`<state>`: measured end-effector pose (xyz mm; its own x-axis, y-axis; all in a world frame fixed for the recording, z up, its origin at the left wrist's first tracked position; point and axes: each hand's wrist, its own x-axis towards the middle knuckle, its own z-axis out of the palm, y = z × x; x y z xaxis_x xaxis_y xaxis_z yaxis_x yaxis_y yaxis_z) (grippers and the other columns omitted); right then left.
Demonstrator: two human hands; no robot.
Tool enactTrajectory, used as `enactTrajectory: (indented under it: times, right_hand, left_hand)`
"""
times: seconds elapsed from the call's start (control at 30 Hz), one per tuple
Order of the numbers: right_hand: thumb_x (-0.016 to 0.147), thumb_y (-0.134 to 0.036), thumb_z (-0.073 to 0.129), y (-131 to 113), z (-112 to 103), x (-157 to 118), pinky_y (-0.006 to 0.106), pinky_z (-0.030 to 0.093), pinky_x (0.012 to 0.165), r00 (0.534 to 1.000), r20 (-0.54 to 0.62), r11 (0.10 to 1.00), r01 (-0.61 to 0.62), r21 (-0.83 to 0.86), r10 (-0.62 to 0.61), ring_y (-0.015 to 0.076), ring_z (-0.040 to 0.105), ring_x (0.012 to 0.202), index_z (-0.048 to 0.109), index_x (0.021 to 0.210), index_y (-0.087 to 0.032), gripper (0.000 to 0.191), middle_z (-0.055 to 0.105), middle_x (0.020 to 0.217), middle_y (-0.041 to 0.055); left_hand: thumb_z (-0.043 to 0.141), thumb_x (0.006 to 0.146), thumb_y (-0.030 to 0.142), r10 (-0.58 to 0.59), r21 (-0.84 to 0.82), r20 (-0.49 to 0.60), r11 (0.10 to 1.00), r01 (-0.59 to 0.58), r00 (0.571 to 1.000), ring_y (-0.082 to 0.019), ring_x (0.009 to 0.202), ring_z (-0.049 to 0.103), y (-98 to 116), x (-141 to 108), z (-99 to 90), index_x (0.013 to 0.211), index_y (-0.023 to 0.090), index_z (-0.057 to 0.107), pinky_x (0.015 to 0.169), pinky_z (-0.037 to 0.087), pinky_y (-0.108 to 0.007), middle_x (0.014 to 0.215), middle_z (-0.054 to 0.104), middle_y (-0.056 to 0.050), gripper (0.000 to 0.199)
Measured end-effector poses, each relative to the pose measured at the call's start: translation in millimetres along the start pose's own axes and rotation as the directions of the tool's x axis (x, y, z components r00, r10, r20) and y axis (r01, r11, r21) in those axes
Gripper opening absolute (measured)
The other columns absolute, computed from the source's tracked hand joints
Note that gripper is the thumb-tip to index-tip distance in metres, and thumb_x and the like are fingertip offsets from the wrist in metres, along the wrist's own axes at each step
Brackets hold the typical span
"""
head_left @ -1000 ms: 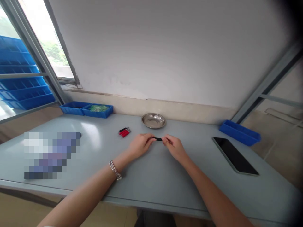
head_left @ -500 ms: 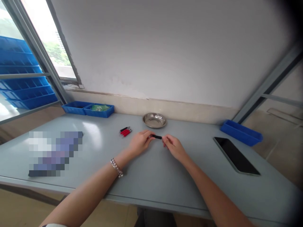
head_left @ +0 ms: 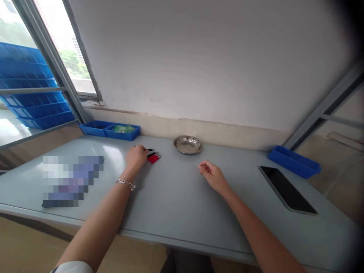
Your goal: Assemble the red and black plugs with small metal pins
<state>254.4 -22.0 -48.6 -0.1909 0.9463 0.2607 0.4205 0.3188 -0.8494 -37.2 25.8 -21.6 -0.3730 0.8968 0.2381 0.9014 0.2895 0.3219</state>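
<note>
My left hand (head_left: 138,156) is closed on one end of a small black pen-like piece (head_left: 150,150), just behind a little group on the grey table. That group has another black piece (head_left: 151,154) and red pieces (head_left: 154,158), lying side by side with metallic ends to the right. Over the middle of the table, in front of the metal dish, my right hand (head_left: 208,170) has its fingers curled together. Whether anything small sits between those fingertips is hidden.
A round metal dish (head_left: 188,145) stands near the wall. Two blue bins, one with green packets (head_left: 123,129), are at the back left. A blue bin (head_left: 294,161) and a phone (head_left: 287,189) lie right. A blurred-out item (head_left: 75,182) is on the left.
My left hand has moved left with the black piece, from the middle to the group of pieces. My right hand has come off that piece and stays near the same spot.
</note>
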Motion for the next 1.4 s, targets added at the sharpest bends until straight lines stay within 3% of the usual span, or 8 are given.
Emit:
enactTrajectory:
  times: [0.1, 0.2, 0.33, 0.87, 1.23, 1.4]
  right_hand:
    - [0.077, -0.044, 0.042, -1, 0, 0, 0.025, 0.038, 0.055, 1.000, -0.005, 1.000, 0.004, 0.006, -0.004, 0.0129, 0.047, 0.056, 0.050, 0.076, -0.021, 0.025, 0.049, 0.061, -0.0009]
    - [0.077, -0.044, 0.043, 0, -1, 1, 0.025, 0.038, 0.055, 1.000, -0.011, 1.000, 0.002, 0.004, -0.002, 0.0129, 0.047, 0.056, 0.050, 0.077, -0.021, 0.024, 0.049, 0.062, -0.0007]
    - [0.076, -0.043, 0.043, 0, -2, 2, 0.025, 0.038, 0.056, 1.000, -0.023, 1.000, 0.005, -0.020, -0.005, 0.0125, 0.047, 0.056, 0.050, 0.076, -0.020, 0.024, 0.050, 0.062, -0.0009]
    - [0.078, -0.038, 0.041, -1, -3, 1, 0.024, 0.037, 0.055, 0.999, -0.017, 0.994, 0.032, -0.106, -0.034, 0.0114, 0.046, 0.053, 0.049, 0.074, -0.019, 0.021, 0.049, 0.060, -0.0015]
    - [0.078, -0.034, 0.041, 4, -3, 3, 0.025, 0.038, 0.058, 0.999, -0.005, 0.983, 0.052, -0.174, -0.054, 0.0118, 0.047, 0.055, 0.050, 0.077, -0.019, 0.018, 0.053, 0.062, -0.0008]
    - [0.078, -0.034, 0.042, 8, -3, 4, 0.025, 0.038, 0.058, 0.998, 0.002, 0.980, 0.063, -0.189, -0.063, 0.0120, 0.048, 0.056, 0.050, 0.077, -0.019, 0.017, 0.054, 0.063, -0.0005]
  left_hand:
    - [0.049, 0.073, 0.034, -0.037, 0.009, 0.099, 0.999, 0.036, 0.994, -0.026, 0.092, 0.052, -6, 4, 2.0, 0.091, 0.019, 0.063, 0.072, 0.043, -0.034, 0.096, 0.059, -0.012, 0.027]
    - [0.048, 0.073, 0.029, 0.009, -0.011, 0.178, 1.000, -0.007, 0.984, -0.024, 0.088, 0.055, -7, 6, 2.7, 0.092, 0.021, 0.063, 0.071, 0.043, -0.031, 0.088, 0.063, -0.009, 0.026]
    - [0.045, 0.074, 0.025, 0.085, -0.007, 0.164, 0.996, -0.085, 0.983, -0.023, 0.084, 0.056, -8, 8, 5.2, 0.094, 0.021, 0.063, 0.070, 0.043, -0.030, 0.087, 0.064, -0.009, 0.028]
    - [0.043, 0.075, 0.026, 0.113, -0.015, 0.233, 0.994, -0.112, 0.966, -0.023, 0.087, 0.055, -4, 5, 9.3, 0.095, 0.020, 0.062, 0.074, 0.043, -0.032, 0.087, 0.063, -0.010, 0.028]
    - [0.043, 0.076, 0.028, 0.082, -0.012, 0.307, 0.997, -0.082, 0.948, -0.023, 0.085, 0.056, 4, 0, 2.2, 0.092, 0.022, 0.061, 0.070, 0.043, -0.032, 0.088, 0.062, -0.009, 0.025]
    - [0.045, 0.075, 0.033, 0.111, -0.013, 0.285, 0.994, -0.112, 0.952, -0.024, 0.084, 0.055, 5, -1, -1.2, 0.089, 0.021, 0.061, 0.067, 0.043, -0.032, 0.085, 0.062, -0.009, 0.025]
